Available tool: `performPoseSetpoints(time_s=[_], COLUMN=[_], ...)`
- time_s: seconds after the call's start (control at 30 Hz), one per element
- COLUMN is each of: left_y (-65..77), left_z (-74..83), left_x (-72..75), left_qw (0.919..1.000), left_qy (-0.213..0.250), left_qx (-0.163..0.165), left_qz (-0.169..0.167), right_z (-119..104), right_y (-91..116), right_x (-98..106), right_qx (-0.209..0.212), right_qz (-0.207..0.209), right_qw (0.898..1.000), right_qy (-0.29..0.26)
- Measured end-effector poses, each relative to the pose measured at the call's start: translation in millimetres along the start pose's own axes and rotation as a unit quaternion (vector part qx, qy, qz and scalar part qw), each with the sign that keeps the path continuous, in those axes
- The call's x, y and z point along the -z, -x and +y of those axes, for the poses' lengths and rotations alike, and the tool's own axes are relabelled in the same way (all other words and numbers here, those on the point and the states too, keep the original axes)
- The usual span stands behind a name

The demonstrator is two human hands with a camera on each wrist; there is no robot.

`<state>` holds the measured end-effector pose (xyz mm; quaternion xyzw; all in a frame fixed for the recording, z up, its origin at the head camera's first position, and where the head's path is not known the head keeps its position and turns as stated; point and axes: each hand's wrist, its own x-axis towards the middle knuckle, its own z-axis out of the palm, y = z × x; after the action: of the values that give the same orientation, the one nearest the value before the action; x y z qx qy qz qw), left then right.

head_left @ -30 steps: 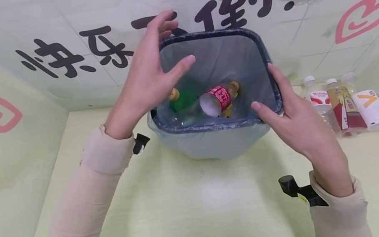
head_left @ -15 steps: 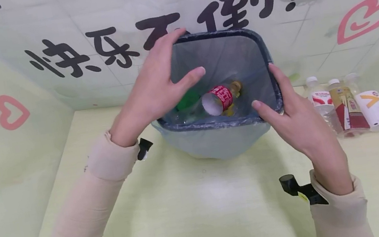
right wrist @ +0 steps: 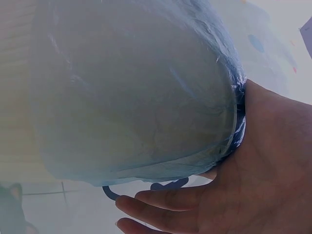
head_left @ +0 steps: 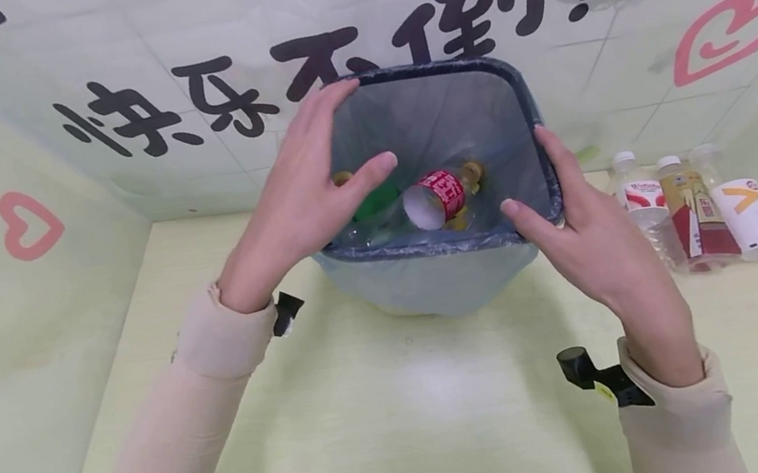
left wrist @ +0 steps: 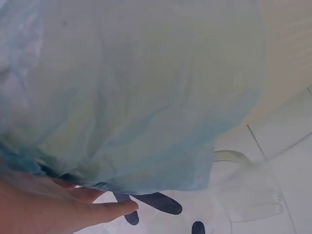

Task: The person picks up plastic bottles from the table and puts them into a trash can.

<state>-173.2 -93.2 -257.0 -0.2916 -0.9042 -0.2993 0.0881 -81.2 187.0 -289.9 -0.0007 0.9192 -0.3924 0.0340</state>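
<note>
A trash bin (head_left: 427, 249) with a thin bluish plastic liner and dark rim stands tilted toward me, mouth showing. Inside lie a red-labelled bottle (head_left: 444, 195) and a green bottle (head_left: 376, 201), partly hidden. At the left rim, my left hand (head_left: 305, 186) rests with extended fingers by the back corner, its thumb over the opening. My right hand (head_left: 595, 236) holds the right rim, thumb at the mouth and fingers outside. In the left wrist view, the bag's side (left wrist: 146, 97) fills most of the frame. The right wrist view shows fingers (right wrist: 165, 209) extended along the bin's outside.
Several plastic bottles (head_left: 698, 214) lie together on the pale table (head_left: 418, 415), right of the bin. Behind rises a wall sheet (head_left: 188, 16) printed with large black characters and hearts. Each wrist carries a black camera mount (head_left: 606, 382).
My left hand has come down from above the back left corner onto the left rim. The right hand and the bin have stayed nearly still.
</note>
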Motion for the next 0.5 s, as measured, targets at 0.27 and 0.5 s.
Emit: performPoseSetpoints(time_s=[0.27,0.5], left_y=[8.9,16.3], left_z=[0.6,2.7], left_x=[4.4,1.5], left_qw=[0.9997,0.9995], left_qy=[0.019,-0.005], left_qx=[0.009,0.017], left_qz=[-0.011,-0.024], right_z=[-2,-2], right_y=[1,3], right_x=[0,0], right_qx=[-0.005,0.000], right_qz=[-0.002,0.003], right_qw=[1.000,1.000], right_qy=[-0.003,0.001])
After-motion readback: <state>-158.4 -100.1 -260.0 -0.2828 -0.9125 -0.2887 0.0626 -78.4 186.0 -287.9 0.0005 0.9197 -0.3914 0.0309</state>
